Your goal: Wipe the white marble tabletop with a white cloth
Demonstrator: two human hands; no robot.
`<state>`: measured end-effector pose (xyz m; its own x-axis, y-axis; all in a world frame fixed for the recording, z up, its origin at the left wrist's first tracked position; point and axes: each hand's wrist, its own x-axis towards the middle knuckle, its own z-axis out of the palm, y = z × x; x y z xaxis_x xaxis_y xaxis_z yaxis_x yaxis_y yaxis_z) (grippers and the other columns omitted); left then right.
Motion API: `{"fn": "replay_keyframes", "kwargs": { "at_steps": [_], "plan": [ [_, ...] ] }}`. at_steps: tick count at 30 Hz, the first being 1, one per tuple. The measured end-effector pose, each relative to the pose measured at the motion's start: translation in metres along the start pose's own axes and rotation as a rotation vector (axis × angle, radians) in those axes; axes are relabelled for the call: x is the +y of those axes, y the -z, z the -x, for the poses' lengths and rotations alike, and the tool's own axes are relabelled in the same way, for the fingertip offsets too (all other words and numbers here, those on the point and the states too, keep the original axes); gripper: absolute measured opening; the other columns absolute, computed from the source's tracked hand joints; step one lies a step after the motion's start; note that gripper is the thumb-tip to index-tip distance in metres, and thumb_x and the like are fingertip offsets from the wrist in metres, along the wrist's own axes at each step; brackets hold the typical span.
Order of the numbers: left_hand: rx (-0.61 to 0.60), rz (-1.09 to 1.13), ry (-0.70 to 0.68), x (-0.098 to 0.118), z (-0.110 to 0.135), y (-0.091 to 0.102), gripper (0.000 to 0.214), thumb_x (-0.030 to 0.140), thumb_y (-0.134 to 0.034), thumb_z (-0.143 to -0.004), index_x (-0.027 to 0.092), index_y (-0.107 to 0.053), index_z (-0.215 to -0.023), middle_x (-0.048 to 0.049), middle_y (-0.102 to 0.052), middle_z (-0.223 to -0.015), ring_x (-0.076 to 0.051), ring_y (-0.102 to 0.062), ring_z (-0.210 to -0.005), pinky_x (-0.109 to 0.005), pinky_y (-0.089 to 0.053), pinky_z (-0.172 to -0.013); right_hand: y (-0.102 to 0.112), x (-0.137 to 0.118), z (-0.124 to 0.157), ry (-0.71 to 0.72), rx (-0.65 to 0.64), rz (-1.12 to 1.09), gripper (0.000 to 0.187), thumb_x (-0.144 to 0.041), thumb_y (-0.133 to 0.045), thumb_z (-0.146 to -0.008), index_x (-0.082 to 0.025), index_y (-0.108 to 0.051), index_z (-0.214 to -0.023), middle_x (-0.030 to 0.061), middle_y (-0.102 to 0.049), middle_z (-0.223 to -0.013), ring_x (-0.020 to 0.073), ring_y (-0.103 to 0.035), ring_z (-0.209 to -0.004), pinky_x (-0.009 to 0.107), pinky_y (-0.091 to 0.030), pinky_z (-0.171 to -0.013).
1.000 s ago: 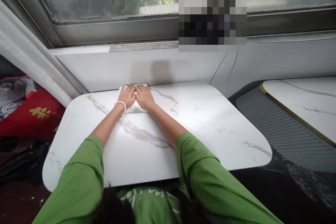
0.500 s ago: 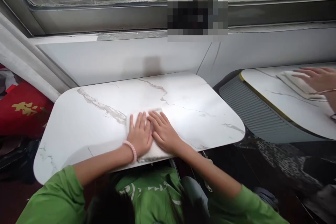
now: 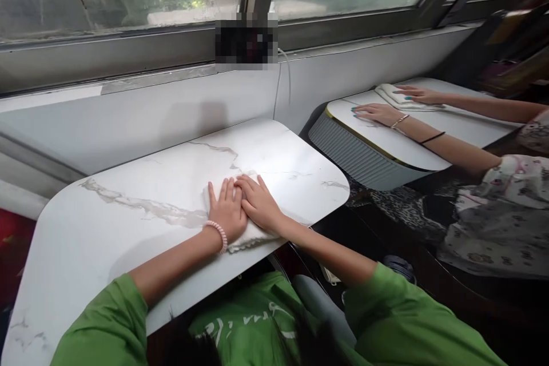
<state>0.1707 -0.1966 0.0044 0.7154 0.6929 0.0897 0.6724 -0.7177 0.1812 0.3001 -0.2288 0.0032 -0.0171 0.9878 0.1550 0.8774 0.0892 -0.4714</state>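
A folded white cloth (image 3: 249, 238) lies near the front edge of a white marble-patterned table (image 3: 141, 183). My left hand (image 3: 227, 209) rests flat on the cloth with fingers spread, a pink beaded bracelet at its wrist. Beside it my right hand (image 3: 259, 203) also lies flat on the cloth, its fingertips touching or overlapping those of my left. Both palms press down from above, and neither hand grips the cloth. Most of the cloth is hidden under the hands.
To the right, another person's hands (image 3: 377, 114) lie on a second marble-patterned table (image 3: 407, 146), one on a folded white cloth (image 3: 392, 94). Behind my table runs a white wall (image 3: 171, 120) below windows. A blurred-out dark object (image 3: 246, 43) is on the sill, with a cable (image 3: 288, 74).
My view has swung to the right, bringing both of the other person's arms into sight. My hands stay flat on the cloth, at about the same place on the table.
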Motion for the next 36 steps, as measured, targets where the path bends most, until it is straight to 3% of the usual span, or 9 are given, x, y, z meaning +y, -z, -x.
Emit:
{"fn": "replay_keyframes", "kwargs": {
  "at_steps": [4,11,18,23,28,32,36],
  "plan": [
    [0.009,-0.029,0.091,-0.033,-0.037,0.006,0.054,0.024,-0.029,-0.093,0.008,-0.037,-0.144,-0.0137,-0.032,-0.154,-0.027,-0.024,-0.144,-0.059,-0.005,-0.117,-0.012,0.005,-0.056,0.056,0.104,-0.060,0.043,-0.014,-0.035,-0.081,-0.016,-0.052,-0.121,0.0125,-0.056,-0.132,0.0246,-0.040,-0.132,0.052,-0.014,-0.117],
    [0.050,-0.079,0.229,-0.088,-0.094,0.013,0.053,0.024,-0.026,-0.094,0.010,-0.038,-0.143,-0.0126,-0.033,-0.153,-0.025,-0.024,-0.144,-0.057,-0.007,-0.118,-0.024,0.017,-0.154,0.219,0.105,-0.053,0.036,-0.013,-0.036,-0.082,-0.016,-0.055,-0.113,0.0119,-0.061,-0.118,0.0240,-0.052,-0.114,0.048,-0.021,-0.114],
    [0.102,-0.069,0.271,-0.104,-0.125,0.013,0.051,0.022,-0.024,-0.094,0.010,-0.040,-0.141,-0.0118,-0.037,-0.151,-0.025,-0.026,-0.142,-0.055,-0.008,-0.119,-0.030,0.032,-0.196,0.229,0.129,-0.105,0.035,-0.012,-0.036,-0.080,-0.018,-0.056,-0.109,0.0111,-0.063,-0.118,0.0240,-0.052,-0.114,0.049,-0.023,-0.114],
    [0.104,-0.083,0.290,-0.103,-0.126,0.010,0.051,0.023,-0.023,-0.095,0.010,-0.039,-0.142,-0.0114,-0.035,-0.153,-0.024,-0.025,-0.143,-0.053,-0.008,-0.119,-0.030,0.033,-0.194,0.242,0.143,-0.109,0.033,-0.013,-0.036,-0.080,-0.019,-0.056,-0.106,0.0110,-0.063,-0.116,0.0243,-0.053,-0.111,0.048,-0.026,-0.112],
    [0.066,-0.075,0.311,-0.089,-0.115,0.010,0.053,0.024,-0.022,-0.096,0.009,-0.036,-0.145,-0.0121,-0.030,-0.155,-0.025,-0.022,-0.144,-0.052,-0.008,-0.119,-0.023,0.029,-0.173,0.235,0.125,-0.092,0.033,-0.012,-0.035,-0.080,-0.018,-0.056,-0.106,0.0117,-0.062,-0.117,0.0248,-0.052,-0.113,0.047,-0.027,-0.111],
    [0.045,-0.088,0.307,-0.056,-0.094,0.005,0.054,0.025,-0.023,-0.096,0.008,-0.035,-0.146,-0.0129,-0.028,-0.155,-0.026,-0.021,-0.145,-0.053,-0.007,-0.118,-0.013,0.036,-0.135,0.268,0.115,-0.100,0.033,-0.015,-0.035,-0.082,-0.018,-0.055,-0.108,0.0123,-0.061,-0.118,0.0255,-0.052,-0.112,0.049,-0.028,-0.109],
    [0.015,-0.106,0.250,-0.004,-0.064,-0.003,0.056,0.026,-0.028,-0.094,0.007,-0.036,-0.145,-0.0161,-0.027,-0.155,-0.029,-0.021,-0.145,-0.056,-0.008,-0.117,0.005,0.050,-0.075,0.320,0.093,-0.084,0.034,-0.017,-0.037,-0.081,-0.017,-0.054,-0.110,0.0140,-0.060,-0.120,0.0272,-0.052,-0.113,0.050,-0.030,-0.107]
  ]
}}
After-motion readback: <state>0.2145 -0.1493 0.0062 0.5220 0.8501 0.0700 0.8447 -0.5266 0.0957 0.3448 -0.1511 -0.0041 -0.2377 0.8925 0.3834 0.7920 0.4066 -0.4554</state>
